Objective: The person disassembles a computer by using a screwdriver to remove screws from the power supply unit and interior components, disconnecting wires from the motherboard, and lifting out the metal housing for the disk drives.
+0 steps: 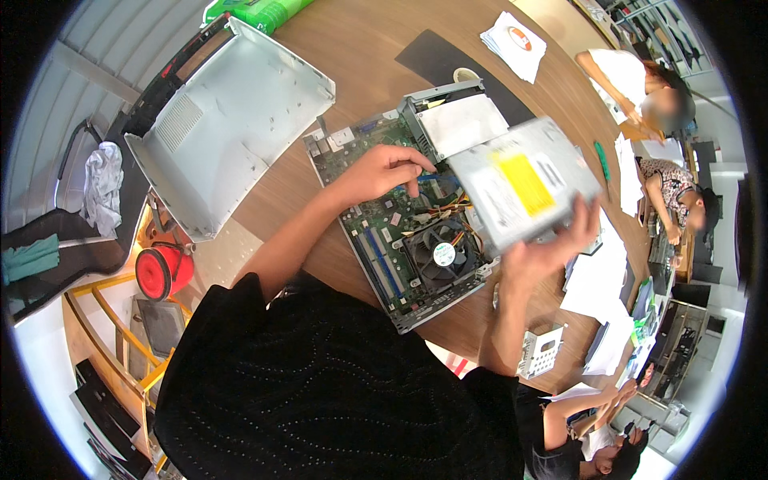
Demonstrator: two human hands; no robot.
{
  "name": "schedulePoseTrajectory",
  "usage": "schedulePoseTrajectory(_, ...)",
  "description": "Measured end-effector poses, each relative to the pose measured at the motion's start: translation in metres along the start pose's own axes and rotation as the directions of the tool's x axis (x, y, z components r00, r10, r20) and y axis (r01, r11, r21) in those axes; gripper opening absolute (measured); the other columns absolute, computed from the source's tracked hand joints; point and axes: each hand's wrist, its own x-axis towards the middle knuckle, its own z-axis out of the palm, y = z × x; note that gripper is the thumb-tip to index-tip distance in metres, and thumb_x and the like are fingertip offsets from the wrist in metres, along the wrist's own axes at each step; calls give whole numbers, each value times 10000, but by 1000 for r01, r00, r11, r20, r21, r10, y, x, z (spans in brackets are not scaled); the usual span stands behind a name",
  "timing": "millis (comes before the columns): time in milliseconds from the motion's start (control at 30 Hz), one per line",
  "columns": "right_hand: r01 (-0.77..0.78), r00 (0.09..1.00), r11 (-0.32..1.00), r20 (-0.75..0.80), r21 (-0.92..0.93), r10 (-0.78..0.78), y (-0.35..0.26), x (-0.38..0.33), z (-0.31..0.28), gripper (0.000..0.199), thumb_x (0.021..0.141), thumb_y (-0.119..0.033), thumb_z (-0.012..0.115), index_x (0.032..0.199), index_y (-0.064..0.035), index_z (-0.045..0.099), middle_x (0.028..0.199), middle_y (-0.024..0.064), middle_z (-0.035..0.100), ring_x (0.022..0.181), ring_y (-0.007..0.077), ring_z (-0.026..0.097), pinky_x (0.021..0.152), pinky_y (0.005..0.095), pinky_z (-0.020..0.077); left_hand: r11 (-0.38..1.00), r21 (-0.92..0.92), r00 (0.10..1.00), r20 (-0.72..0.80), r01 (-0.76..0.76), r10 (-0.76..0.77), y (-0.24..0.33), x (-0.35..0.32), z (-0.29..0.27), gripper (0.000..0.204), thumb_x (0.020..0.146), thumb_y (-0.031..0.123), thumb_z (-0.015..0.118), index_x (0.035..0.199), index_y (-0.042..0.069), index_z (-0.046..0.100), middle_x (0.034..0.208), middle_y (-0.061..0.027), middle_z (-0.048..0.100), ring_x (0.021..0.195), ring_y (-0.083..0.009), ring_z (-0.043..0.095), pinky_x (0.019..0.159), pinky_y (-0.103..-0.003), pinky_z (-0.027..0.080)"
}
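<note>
An open desktop computer case point(398, 310) lies on the round wooden table point(352, 56), its green motherboard and black cooling fan point(442, 254) exposed. My left hand point(382, 172) reaches into the case, fingertips down among coloured cables beside the drive bay point(448, 116). My right hand point(552, 244) holds up a grey metal drive unit with a yellow label point(522, 182), tilted above the case's right side.
The removed grey side cover point(232, 120) lies at the table's left edge. A small white bracket point(540, 352), papers point(596, 280) and a black mat point(436, 56) sit on the table. Other people sit at the right and lower right. A red bucket point(162, 270) stands on the floor.
</note>
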Motion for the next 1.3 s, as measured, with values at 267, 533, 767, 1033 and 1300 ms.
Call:
schedulePoseTrajectory(267,-423,863,898,-354,-119,359,10,-102,-106,1035,829,-824,428,1429,16,355,1390,174,430,1316,301,395,1102,483,293,966,222,986,121,-135,110,5,-5,4,294,910,29,511,1171,4,643,864,-95,721,833,-137,661,774,-290,498)
schedulePoseTrajectory(533,-526,779,810,-531,-261,334,30,-179,-163,704,968,-526,457,1387,38,407,1364,202,470,1266,347,448,1072,525,341,809,575,968,-111,-121,224,29,-2,4,263,870,83,666,1130,42,657,993,-101,709,860,-196,663,785,-296,513)
schedulePoseTrajectory(767,-599,800,706,-319,-379,507,68,-177,-146,870,919,-669,443,1432,26,347,1362,249,423,1269,393,458,1050,529,378,494,869,895,-250,38,371,63,46,12,636,792,292,780,1314,47,512,1371,-252,474,1241,-385,483,1007,-440,413)
schedulePoseTrajectory(1033,-624,777,669,-226,-403,588,65,-167,-143,806,821,-52,679,1492,8,236,1456,272,338,1361,422,360,1141,486,281,343,927,980,-186,150,76,48,68,13,1034,689,469,824,1491,52,322,1447,-361,310,1344,-502,337,1092,-518,345)
schedulePoseTrajectory(1300,-660,710,615,-92,-431,698,64,-161,-128,906,816,-68,685,1537,-20,137,1522,302,270,1414,441,294,1148,486,285,283,955,989,-119,91,84,50,71,16,967,661,396,806,1464,64,382,1332,-322,418,1269,-466,385,1063,-496,359)
